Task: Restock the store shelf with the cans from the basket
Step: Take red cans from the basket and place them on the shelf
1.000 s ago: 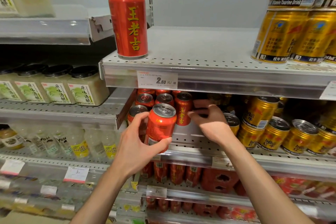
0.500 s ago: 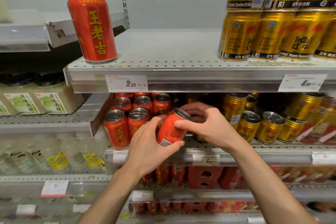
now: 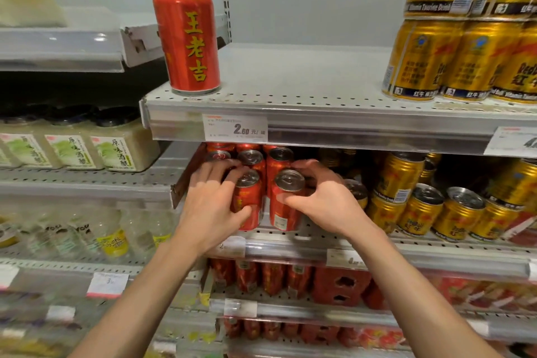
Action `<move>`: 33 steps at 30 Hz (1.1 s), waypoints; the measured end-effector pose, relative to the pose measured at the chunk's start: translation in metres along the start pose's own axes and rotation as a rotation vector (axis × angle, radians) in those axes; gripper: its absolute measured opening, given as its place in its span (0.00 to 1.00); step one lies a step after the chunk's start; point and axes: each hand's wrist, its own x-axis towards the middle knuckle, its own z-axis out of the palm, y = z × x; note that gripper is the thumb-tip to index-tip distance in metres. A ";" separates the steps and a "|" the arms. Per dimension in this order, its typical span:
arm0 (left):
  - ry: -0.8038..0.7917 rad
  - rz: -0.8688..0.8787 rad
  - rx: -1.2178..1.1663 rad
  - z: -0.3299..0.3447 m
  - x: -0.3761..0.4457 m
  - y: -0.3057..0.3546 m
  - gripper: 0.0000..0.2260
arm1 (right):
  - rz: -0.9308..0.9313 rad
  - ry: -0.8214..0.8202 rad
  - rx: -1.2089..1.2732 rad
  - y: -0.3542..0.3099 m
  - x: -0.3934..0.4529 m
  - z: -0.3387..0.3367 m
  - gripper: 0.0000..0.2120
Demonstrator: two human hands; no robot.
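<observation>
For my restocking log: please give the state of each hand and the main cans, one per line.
left hand: grips a front red can, upright on the middle shelf.
right hand: grips the neighbouring red can, upright.
tall red can: upright, alone on the upper shelf.
gold cans: tilted, middle shelf.

Even overhead store light lit the scene brightly, with glare on the price rail (image 3: pixel 348 131) and dark shadow beneath it. Wide-angle distortion bent the edges, and the lower-left bottles (image 3: pixel 87 235) were blurred.
</observation>
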 end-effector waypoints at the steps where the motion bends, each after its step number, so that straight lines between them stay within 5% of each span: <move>1: -0.043 -0.001 0.004 0.000 0.002 -0.002 0.33 | 0.016 0.003 0.004 0.000 0.002 0.005 0.32; 11: -0.162 0.080 0.042 0.000 0.013 -0.011 0.34 | 0.143 -0.025 -0.009 0.005 -0.001 0.022 0.45; 21: -0.144 0.096 0.069 0.002 0.011 -0.014 0.33 | 0.140 -0.083 0.070 0.002 -0.013 0.027 0.42; 26: -0.115 0.052 0.114 0.001 0.012 -0.007 0.42 | 0.200 0.120 0.235 -0.004 0.005 0.013 0.22; 33: -0.070 0.019 0.176 0.010 0.018 0.011 0.47 | 0.284 0.034 0.225 0.002 0.058 0.019 0.25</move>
